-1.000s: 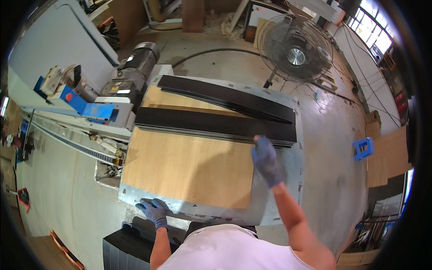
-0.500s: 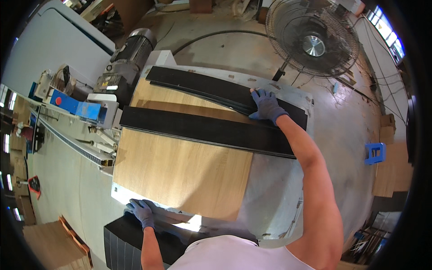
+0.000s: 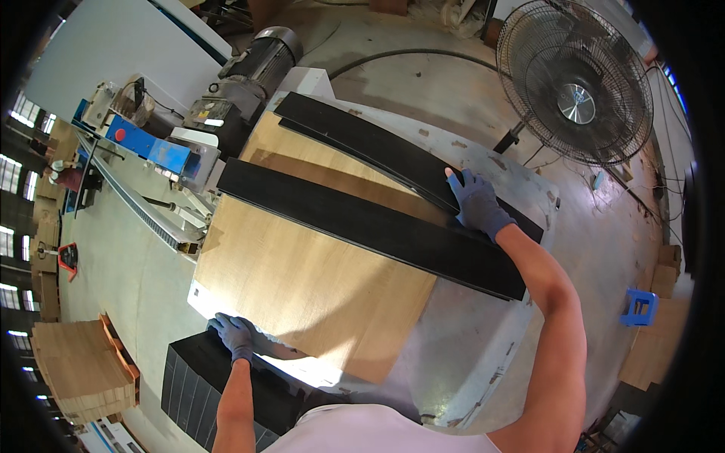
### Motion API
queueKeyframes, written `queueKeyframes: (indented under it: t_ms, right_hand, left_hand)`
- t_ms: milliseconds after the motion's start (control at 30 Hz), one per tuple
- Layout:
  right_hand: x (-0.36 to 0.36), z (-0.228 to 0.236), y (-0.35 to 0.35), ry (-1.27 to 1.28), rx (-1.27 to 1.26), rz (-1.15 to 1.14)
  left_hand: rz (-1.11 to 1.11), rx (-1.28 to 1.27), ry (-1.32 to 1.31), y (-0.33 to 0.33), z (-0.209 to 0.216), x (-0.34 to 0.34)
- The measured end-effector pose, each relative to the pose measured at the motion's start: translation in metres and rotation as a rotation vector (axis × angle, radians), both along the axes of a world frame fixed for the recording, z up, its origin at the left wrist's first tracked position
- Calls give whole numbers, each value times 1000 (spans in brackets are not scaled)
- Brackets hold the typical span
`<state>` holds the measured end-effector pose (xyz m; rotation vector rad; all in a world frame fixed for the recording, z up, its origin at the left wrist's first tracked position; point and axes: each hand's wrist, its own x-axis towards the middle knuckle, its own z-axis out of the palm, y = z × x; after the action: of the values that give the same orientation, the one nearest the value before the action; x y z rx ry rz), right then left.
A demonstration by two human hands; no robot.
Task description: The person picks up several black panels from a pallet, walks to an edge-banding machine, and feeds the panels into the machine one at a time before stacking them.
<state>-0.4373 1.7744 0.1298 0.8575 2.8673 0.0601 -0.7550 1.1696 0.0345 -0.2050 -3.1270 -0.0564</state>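
Note:
My right hand (image 3: 481, 205), in a blue-grey glove, lies with fingers spread on the right part of the far stack of long black boards (image 3: 362, 140). A second long black board (image 3: 340, 220) runs roughly alongside, nearer to me, and the two come close together at their right ends. Both lie across a wood-grain panel (image 3: 317, 279) on the metal table (image 3: 468, 332). At the lower left my left hand (image 3: 232, 337), gloved the same way, rests on the far edge of a tall stack of black boards (image 3: 198, 381), its fingers stretched out.
A motor (image 3: 260, 64) and blue-fronted machine parts (image 3: 147, 143) stand beyond the table's left side. A large caged fan (image 3: 578, 83) is at the far right, a blue stool (image 3: 639, 308) at the right. Stacked brown panels (image 3: 75, 362) sit on the left floor.
The view has turned a little, so the table and boards appear tilted down to the right. Both hands stay on the same stacks.

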Motion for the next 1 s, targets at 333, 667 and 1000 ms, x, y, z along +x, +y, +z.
queueKeyframes:
  t_ms: [333, 667, 1000]
  right_hand:
    - [3, -7, 11, 118, -85, 38]
    - [6, 28, 20, 54, -196, -3]
    - [-10, 158, -14, -23, -202, 66]
  left_hand:
    - [-88, -63, 106, -14, 0, -9]
    - [-13, 1101, -70, 132, 150, 74]
    - [32, 1651, -1530, 464, 174, 170]
